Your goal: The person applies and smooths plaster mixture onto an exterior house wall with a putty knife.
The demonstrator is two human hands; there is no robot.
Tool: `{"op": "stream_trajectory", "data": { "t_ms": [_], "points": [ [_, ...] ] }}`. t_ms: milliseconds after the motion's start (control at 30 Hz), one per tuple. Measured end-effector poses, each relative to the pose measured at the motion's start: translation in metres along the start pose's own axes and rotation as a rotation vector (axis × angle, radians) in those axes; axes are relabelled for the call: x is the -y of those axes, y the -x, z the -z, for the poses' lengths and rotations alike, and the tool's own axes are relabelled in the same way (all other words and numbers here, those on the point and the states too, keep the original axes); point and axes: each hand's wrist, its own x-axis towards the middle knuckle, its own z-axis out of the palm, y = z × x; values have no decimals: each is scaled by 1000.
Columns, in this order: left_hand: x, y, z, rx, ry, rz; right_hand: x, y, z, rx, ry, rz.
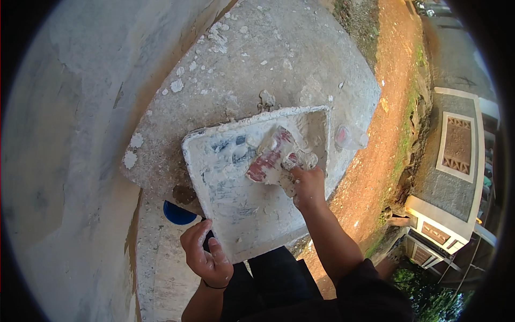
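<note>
So the right hand (307,185) is wrapped around the handle of a putty-caked scraper (271,158), red showing through the white crust, blade down in the upper right part of a shallow square tray (214,188) smeared with white filler. The left hand (206,257) is clamped on the tray's near-left corner, thumb on top of the rim and the other fingers curled at the edge; something dark sits under the thumb, can't tell what. The tray rests on a rough concrete ledge (252,70) spattered with dried white blobs. My guess on handling: the tray looks stiff but awkward, heavier toward the putty side, and the rim is probably slick with wet filler, so a pinch on the bare corner like that seems the sane grip. The scraper looks light and rigid, handle gunked up, likely slippery. Edges are what I'd worry about: the ledge drops off on the right just past the tray, with orange dirt (391,107) far below, and a small clear cup (351,138) sits right at that brink, just beside the tray. A blue round lid-like thing (178,214) peeks out under the tray's left corner. Open room is mostly up and left on the ledge, toward the grey wall (64,161).
</note>
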Motion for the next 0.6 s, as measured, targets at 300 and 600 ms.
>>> {"op": "stream_trajectory", "data": {
  "t_ms": [300,600],
  "points": [
    [0,-13,10,58,37,33,0,-13,-21,-391,-61,-295],
    [-2,-27,20,130,17,-19,-13,-8,2,-363,-152,-294]
  ]
}}
